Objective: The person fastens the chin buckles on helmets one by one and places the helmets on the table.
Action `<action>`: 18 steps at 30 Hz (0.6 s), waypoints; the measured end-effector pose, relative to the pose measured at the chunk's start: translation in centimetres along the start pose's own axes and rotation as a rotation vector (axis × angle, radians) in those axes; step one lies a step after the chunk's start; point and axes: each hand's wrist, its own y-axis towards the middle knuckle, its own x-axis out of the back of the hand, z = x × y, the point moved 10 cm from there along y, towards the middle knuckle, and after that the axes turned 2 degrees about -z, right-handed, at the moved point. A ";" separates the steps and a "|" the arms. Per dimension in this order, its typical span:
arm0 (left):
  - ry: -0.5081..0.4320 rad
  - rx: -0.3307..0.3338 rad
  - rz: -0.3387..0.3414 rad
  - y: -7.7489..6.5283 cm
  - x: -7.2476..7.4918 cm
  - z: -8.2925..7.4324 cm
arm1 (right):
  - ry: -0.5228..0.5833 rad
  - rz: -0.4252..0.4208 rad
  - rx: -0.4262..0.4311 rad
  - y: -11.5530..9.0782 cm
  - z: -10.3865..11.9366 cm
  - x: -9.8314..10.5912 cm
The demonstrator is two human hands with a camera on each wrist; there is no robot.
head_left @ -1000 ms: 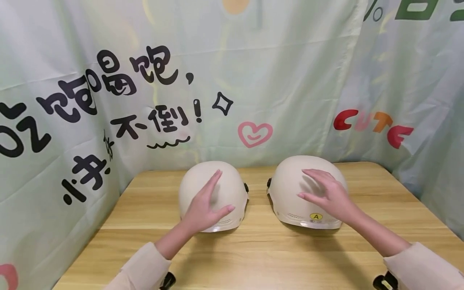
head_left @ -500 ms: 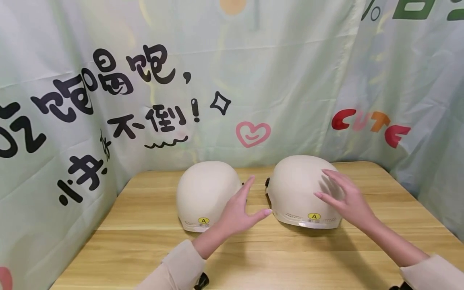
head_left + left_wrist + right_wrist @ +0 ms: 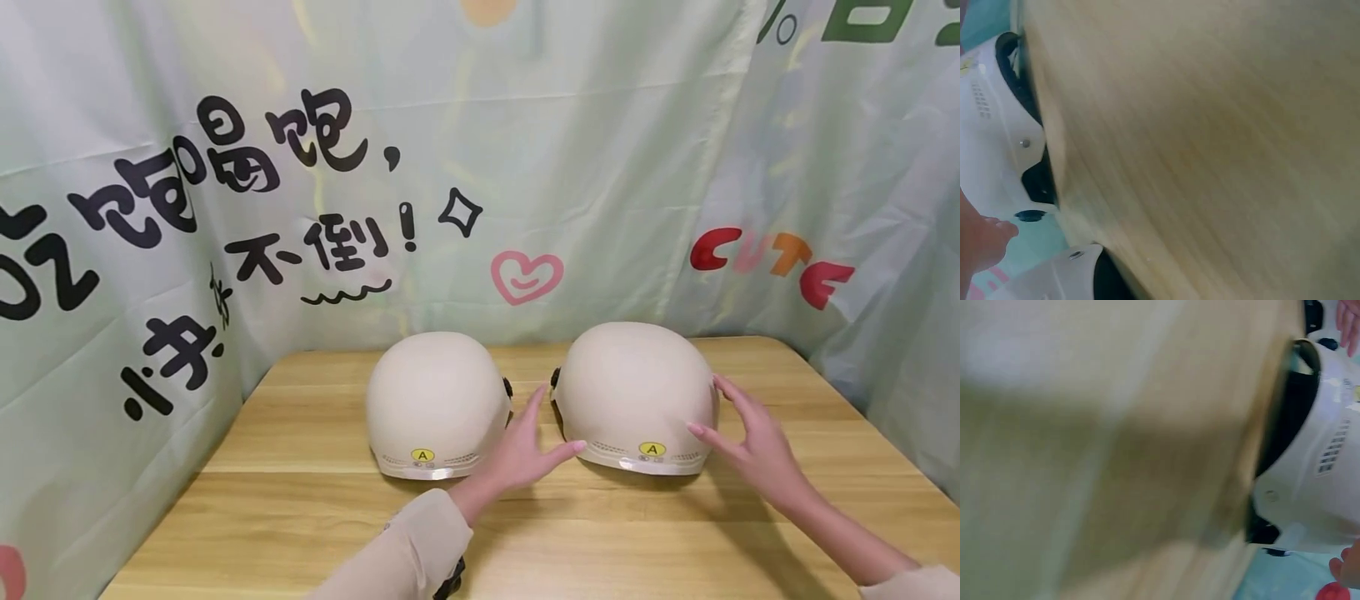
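Observation:
Two cream-white helmets sit side by side on the wooden table, each with a yellow "A" sticker low on its shell. My left hand (image 3: 528, 454) is in front of the gap between the left helmet (image 3: 427, 387) and the right helmet (image 3: 626, 387), fingers extended and thumb apart. Beside the right helmet's right side is my right hand (image 3: 761, 450), thumb and fingers spread; whether its fingertips touch the shell I cannot tell. Both hands hold nothing. In the left wrist view the right helmet (image 3: 997, 131) shows its dark lining, with the left helmet (image 3: 1054, 275) below it.
The wooden table (image 3: 300, 500) extends around the helmets. A pale green printed curtain (image 3: 600, 167) with black lettering and a pink heart hangs behind it and along both sides.
My left hand has moved right, from in front of the left helmet to the gap. My right hand has shifted from in front of the right helmet to its right side. Both helmets stay put.

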 end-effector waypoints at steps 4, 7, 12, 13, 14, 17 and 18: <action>-0.007 0.001 0.029 0.5 -0.7 0.3 | 0.006 0.056 -0.061 -0.7 -1.8 -0.8; 0.014 -0.006 0.058 0.9 -1.1 0.6 | -0.001 0.106 -0.110 -1.3 -3.4 -1.5; 0.048 0.009 0.111 1.4 -2.2 1.3 | -0.001 0.169 -0.108 -2.0 -5.1 -2.6; 0.050 0.009 0.115 1.5 -2.5 1.3 | 0.006 0.177 -0.094 -2.0 -5.3 -2.8; 0.050 0.007 0.119 1.6 -2.7 1.4 | 0.011 0.186 -0.082 -2.0 -5.4 -3.0; 0.040 -0.009 0.120 1.8 -3.3 1.4 | 0.005 0.202 -0.050 -2.1 -5.8 -3.4; 0.036 -0.015 0.119 1.8 -3.5 1.3 | 0.008 0.206 -0.044 -2.2 -5.9 -3.4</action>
